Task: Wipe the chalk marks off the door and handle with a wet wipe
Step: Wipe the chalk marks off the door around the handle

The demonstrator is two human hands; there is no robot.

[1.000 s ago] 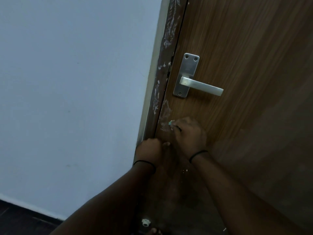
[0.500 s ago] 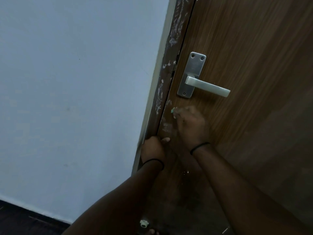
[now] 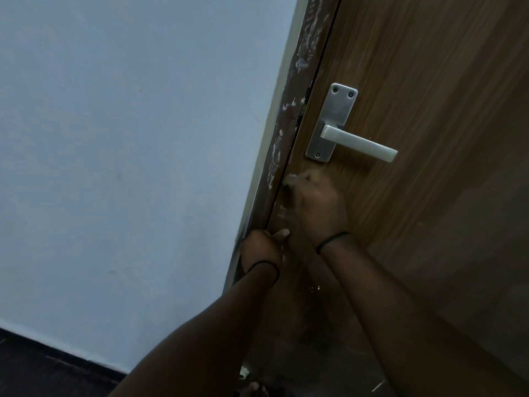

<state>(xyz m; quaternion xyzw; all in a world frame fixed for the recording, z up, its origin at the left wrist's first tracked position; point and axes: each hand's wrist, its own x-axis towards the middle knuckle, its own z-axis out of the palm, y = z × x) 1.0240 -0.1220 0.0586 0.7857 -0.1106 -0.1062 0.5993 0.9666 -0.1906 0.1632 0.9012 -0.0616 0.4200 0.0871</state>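
Note:
A brown wooden door (image 3: 415,81) carries a silver lever handle (image 3: 359,144) on a metal plate. My right hand (image 3: 319,204) presses a small pale wet wipe (image 3: 290,179) against the door just below the plate, near the door's left edge. White chalk smears (image 3: 283,214) remain on the door under that hand. More chalk scribbles (image 3: 276,156) run up the dark door frame. My left hand (image 3: 262,246) grips the frame edge lower down, thumb lying on the door.
A plain pale wall (image 3: 128,153) fills the left side, with dark flooring (image 3: 43,368) at the bottom left. A small white object (image 3: 244,372) lies on the floor by the door's foot, beside my toes (image 3: 254,388).
My right hand has slid the wipe upward along the door edge, from well below the handle to just under its plate. The left hand stays on the frame.

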